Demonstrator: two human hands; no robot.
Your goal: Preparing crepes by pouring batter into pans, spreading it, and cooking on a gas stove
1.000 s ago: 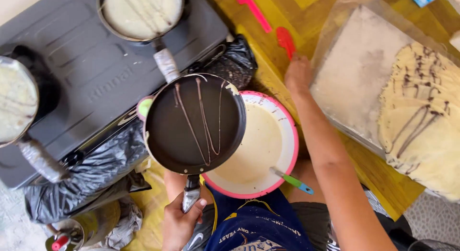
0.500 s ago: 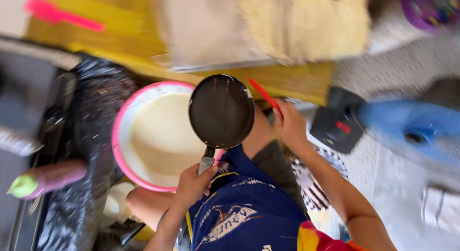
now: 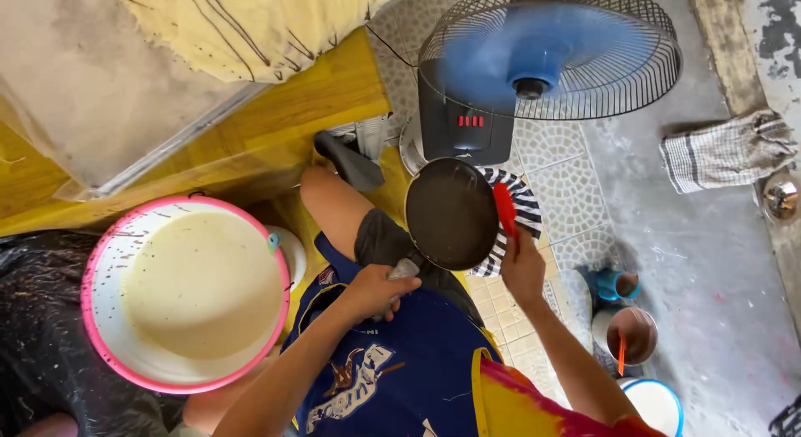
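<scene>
Left hand (image 3: 377, 288) closed tight round the handle of the small black frying pan (image 3: 450, 212), grip full and firm, knuckles up, presumably to keep the pan steady. Pan held out away from the body, above the knee and over a black-and-white striped plate (image 3: 524, 205), seemingly so that whatever comes off it lands there and not on the apron. Pan's inside dark and apparently bare, tilt hard to judge from above.

Right hand (image 3: 522, 270) closed on a red spatula (image 3: 505, 210), its blade laid against the pan's right rim, probably for working along the edge. So the pan's bowl sits beyond the left grip, up and to the right of it, with the handle running back into the fist.

Left of the pan, well apart, a pink-rimmed basin (image 3: 100, 270) full of pale batter beside the yellow table (image 3: 317, 103). Beyond the pan, a blue floor fan (image 3: 542, 53). Right of and below the pan, on the floor, a small cup (image 3: 632, 333) with an orange stick in it.
</scene>
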